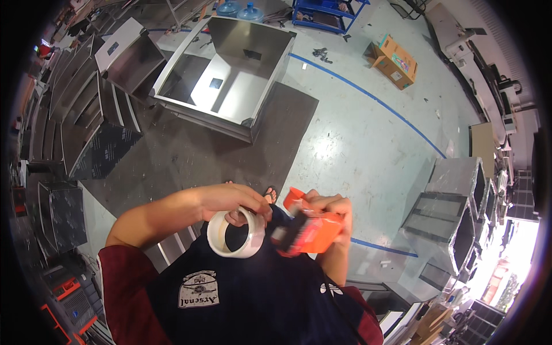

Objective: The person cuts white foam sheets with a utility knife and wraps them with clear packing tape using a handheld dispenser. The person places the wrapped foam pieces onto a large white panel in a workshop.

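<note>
In front of my chest, my left hand (236, 201) is closed on a wide roll of whitish tape (249, 244), with fingers over its upper rim and into its hollow core. To its right, my right hand (334, 208) grips an orange tape dispenser (322, 234) with a dark, blurred side turned toward the roll. The roll and the dispenser are close together but apart. My right fingers wrap the dispenser's upper and outer side, and part of the palm is hidden behind it.
A large open metal cabinet (253, 121) lies on dark sheeting (287, 123) ahead. More metal cabinets (98, 149) crowd the left, and wrapped ones (440, 213) stand at the right. An open cardboard box (395, 64) and a blue cart (325, 20) are farther off. Blue tape (368, 94) marks the floor.
</note>
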Demonstrator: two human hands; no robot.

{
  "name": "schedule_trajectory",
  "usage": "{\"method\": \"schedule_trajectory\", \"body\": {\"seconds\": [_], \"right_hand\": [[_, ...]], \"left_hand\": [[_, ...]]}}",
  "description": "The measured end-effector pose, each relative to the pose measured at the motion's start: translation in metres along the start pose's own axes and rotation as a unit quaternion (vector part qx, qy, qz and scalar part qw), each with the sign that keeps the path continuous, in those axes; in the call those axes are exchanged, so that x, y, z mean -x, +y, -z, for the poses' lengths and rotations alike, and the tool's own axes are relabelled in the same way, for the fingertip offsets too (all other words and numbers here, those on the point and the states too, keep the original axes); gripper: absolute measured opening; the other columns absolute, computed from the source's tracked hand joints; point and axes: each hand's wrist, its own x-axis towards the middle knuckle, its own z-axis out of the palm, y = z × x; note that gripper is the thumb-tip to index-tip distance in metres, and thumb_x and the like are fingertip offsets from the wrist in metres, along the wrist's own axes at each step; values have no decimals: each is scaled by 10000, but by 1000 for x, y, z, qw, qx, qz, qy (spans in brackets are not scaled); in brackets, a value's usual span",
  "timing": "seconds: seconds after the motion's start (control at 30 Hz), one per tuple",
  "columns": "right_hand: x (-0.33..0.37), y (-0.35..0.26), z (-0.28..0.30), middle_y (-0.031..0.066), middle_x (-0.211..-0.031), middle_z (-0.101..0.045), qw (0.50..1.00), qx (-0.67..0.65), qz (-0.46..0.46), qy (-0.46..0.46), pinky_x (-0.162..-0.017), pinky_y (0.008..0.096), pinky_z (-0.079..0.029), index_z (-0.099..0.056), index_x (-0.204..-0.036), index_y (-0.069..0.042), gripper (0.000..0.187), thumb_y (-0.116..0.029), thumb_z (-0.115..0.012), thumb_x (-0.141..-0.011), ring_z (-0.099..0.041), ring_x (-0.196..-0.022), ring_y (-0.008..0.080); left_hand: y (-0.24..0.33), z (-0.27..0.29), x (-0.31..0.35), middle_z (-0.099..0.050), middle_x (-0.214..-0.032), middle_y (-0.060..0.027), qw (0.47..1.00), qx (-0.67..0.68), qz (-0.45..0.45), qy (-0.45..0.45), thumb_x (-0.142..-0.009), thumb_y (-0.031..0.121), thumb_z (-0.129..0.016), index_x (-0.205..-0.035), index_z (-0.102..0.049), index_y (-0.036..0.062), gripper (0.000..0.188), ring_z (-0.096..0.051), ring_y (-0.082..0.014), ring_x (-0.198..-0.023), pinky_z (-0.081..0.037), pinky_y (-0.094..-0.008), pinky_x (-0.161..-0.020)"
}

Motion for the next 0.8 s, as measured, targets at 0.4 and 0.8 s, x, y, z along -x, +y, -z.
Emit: {"method": "schedule_trajectory", "body": {"seconds": [0.4,0.8], "right_hand": [[110,-70,135,155,-1267,-679,933,10,7,360,-1038,385,-512,-574,-1345,63,826,-445,-833,-747,-659,-1179,224],[198,-67,172,116,-1246,-686,847,-35,123,516,-975,342,-520,-573,-1349,32,718,-445,-770,-850,-668,-1130,209]], "left_hand": [[-49,-23,28,-630,-1329,-161,920,-169,-246,252,-951,283,-671,-1445,-520,-8,593,-622,-263,-1211,-491,-379,-1023],[96,110,-247,-659,-1198,-176,588,-545,-390,452,-822,48,-733,-1282,-598,-9,483,-660,-322,-1067,-526,-437,-920]]}}
